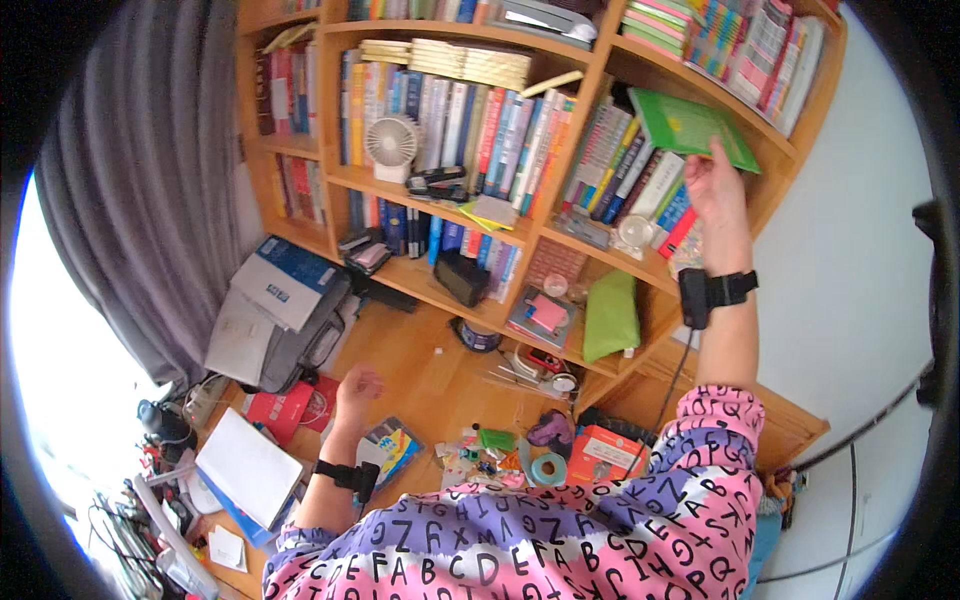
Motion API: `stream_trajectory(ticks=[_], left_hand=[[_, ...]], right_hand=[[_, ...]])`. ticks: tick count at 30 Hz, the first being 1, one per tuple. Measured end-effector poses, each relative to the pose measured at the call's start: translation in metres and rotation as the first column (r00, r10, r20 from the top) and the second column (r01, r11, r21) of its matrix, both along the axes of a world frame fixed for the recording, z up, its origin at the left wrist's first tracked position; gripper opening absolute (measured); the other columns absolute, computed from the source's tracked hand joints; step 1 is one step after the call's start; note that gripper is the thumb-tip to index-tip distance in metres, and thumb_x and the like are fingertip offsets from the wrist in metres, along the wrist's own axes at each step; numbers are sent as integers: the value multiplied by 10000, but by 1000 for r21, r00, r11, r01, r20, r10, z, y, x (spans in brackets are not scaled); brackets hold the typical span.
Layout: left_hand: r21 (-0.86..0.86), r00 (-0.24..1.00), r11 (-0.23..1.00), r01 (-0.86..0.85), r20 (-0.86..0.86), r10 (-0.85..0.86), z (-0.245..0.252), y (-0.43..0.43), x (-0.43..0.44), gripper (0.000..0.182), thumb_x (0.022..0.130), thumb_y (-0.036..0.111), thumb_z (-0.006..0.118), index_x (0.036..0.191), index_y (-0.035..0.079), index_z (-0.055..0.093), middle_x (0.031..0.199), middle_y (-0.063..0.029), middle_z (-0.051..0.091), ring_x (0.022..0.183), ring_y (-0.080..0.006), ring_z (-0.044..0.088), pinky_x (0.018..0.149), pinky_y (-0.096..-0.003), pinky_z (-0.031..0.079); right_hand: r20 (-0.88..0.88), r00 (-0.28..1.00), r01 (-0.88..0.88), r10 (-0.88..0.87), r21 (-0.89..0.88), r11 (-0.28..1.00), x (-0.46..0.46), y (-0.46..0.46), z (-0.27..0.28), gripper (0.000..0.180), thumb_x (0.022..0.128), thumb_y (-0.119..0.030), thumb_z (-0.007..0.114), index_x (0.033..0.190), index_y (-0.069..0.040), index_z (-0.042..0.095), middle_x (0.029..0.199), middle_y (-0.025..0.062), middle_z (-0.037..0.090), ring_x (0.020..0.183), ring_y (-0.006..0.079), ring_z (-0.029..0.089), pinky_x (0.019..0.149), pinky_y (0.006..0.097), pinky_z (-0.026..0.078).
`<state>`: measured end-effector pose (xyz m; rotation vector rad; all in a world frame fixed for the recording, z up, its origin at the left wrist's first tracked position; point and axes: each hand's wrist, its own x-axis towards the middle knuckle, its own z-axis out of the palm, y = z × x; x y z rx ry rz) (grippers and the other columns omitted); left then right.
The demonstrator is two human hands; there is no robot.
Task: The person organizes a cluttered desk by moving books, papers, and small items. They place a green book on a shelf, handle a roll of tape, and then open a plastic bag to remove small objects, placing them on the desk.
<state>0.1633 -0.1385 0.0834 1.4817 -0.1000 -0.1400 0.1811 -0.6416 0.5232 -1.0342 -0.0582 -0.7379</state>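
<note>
My right hand [716,187] is raised to the right-hand bay of a wooden bookcase. Its fingers and thumb pinch the lower edge of a thin green book [682,124], which tilts above a row of books [652,184] leaning to one side. I cannot tell whether the green book touches the books beneath it. A clear round container [635,232] sits on the shelf in front of that row. Lower left, my left hand [361,390], slightly blurred, hovers over the wooden desk [405,345] with loosely curled fingers and nothing in them.
A small white fan [391,146] stands on the middle shelf. Papers lie on a grey bag [300,360] beside the curtain. Blue tape [548,469], an orange box [606,454] and small clutter cover the near desk. A cable [667,397] hangs from my right wrist strap.
</note>
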Motion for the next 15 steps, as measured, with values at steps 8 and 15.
stream_trajectory(ticks=[8, 15], left_hand=[[45, 991, 990, -137, 4, 137, 8, 34, -32, 162, 941, 62, 502, 1059, 8, 600, 931, -74, 662, 803, -163, 643, 710, -283, 508], [19, 982, 982, -187, -34, 187, 2, 41, -42, 175, 958, 93, 492, 1086, 30, 594, 927, -52, 651, 790, -130, 629, 677, -246, 485]], right_hand=[[16, 999, 32, -31, -48, 998, 53, -61, 30, 273, 995, -189, 486, 1101, 60, 524, 1076, 201, 600, 940, 299, 643, 785, 358, 574], [-92, 718, 466, -690, -673, 574, 51, -77, 20, 359, 932, -369, 603, 889, -13, 630, 721, 78, 649, 560, 138, 562, 448, 265, 404]])
